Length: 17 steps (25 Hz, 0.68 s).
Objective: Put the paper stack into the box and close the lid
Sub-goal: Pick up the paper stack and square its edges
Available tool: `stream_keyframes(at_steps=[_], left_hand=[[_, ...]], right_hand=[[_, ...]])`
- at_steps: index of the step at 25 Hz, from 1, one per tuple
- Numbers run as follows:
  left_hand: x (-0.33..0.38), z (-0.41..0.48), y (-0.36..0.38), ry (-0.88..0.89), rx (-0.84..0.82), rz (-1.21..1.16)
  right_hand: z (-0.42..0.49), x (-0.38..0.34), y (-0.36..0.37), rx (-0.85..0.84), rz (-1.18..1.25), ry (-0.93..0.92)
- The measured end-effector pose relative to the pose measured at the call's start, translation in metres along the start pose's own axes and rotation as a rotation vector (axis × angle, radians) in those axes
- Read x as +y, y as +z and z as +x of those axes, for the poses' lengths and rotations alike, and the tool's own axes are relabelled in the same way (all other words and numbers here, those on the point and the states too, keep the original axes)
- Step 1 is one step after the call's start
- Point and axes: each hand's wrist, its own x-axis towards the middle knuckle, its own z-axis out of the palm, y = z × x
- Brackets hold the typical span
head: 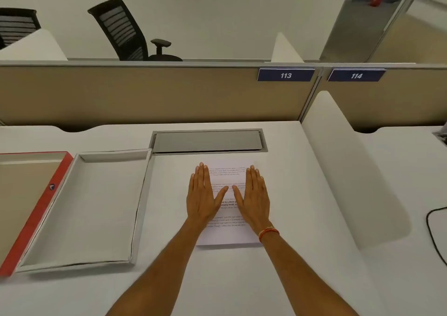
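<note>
from the head camera, the paper stack lies flat in the middle of the white tabletop, just in front of the grey cable hatch near the back edge. the left hand and the right hand both lie flat and spread on the paper, palms down, thumbs almost touching. the open box sits empty toward the left edge, beside the paper, and its red-rimmed lid lies flipped open at the far left.

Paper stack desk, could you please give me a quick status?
Left hand, right hand flat on stack. Box open, empty, left of it. Lid off. Path clear.
</note>
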Motion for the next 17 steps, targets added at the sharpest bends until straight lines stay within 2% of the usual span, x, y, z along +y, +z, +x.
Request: stream_keyframes(at_steps=[6,10,13,17], left_hand=[[-0.005,0.000,0.010,-0.212,-0.051,-0.022],[-0.003,0.008,0.012,-0.455,-0.084,-0.016],[0.004,0.018,0.008,-0.624,-0.165,0.035],[0.007,0.026,0.005,-0.789,-0.261,-0.081]], right_hand=[[0.002,0.004,0.011,-0.081,0.065,0.208],[0.010,0.000,0.016,-0.083,0.122,0.385],[0.018,-0.004,0.016,-0.087,0.052,0.542],[0.028,-0.003,0.008,-0.179,0.095,0.682]])
